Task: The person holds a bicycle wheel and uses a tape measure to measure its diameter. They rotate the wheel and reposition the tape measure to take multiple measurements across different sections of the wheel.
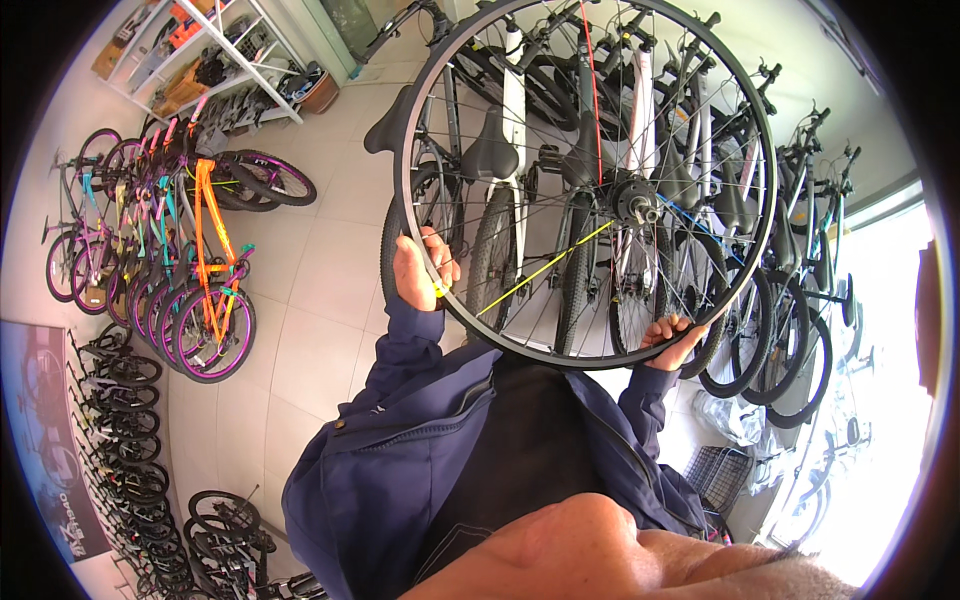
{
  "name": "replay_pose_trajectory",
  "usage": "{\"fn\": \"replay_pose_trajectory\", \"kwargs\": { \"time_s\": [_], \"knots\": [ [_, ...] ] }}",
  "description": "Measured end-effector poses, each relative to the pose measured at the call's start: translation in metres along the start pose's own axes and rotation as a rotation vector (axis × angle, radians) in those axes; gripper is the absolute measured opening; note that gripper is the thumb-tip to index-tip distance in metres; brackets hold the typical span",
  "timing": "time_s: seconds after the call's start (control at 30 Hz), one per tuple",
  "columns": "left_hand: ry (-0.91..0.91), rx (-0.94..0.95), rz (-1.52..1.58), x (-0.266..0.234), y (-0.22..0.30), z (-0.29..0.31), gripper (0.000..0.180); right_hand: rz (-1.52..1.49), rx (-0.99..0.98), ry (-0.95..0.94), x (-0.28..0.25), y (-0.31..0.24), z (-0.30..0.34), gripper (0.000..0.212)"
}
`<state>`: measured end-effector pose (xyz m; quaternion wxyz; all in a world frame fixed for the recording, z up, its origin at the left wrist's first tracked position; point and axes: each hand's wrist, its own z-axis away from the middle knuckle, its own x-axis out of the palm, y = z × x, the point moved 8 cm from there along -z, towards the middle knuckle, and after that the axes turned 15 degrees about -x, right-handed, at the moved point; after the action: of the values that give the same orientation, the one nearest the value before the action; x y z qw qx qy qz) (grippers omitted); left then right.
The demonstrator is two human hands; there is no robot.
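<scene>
A bare bicycle wheel (480, 318) without a tyre is held up in front of me, its dark rim facing me. Most spokes are dark, but one is red, one yellow and one blue; the hub (636, 203) sits right of the middle. My left hand (422, 270) grips the rim at its lower left, thumb on the outer side and fingers curled inside. At the lower right, my right hand (674, 340) is closed round the rim, fingertips showing over its inner edge.
Several parked bicycles (510, 95) stand behind the wheel. Colourful bikes, one with an orange frame (207, 240), line the left, with more dark bikes (135, 450) below. A white shelf rack (235, 50) is at the far left; a wire basket (718, 478) sits lower right near a bright window.
</scene>
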<state>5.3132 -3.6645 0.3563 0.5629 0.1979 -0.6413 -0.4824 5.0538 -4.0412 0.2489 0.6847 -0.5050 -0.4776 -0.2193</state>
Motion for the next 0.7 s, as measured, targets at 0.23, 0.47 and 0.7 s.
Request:
{"fn": "replay_pose_trajectory", "kwargs": {
  "time_s": [0.23,0.47,0.7],
  "knots": [
    [-0.036,-0.003,0.024,-0.003,-0.002,0.000,0.061,0.064,-0.032,-0.018,0.002,-0.003,0.001,0.047],
    [0.053,0.001,-0.054,-0.010,-0.009,-0.001,0.064,0.176,-0.067,0.003,0.011,-0.013,0.007,0.045],
    [0.093,0.005,-0.079,-0.017,-0.015,-0.005,0.064,0.156,-0.105,-0.048,0.012,-0.018,0.002,0.045]
  ]
}}
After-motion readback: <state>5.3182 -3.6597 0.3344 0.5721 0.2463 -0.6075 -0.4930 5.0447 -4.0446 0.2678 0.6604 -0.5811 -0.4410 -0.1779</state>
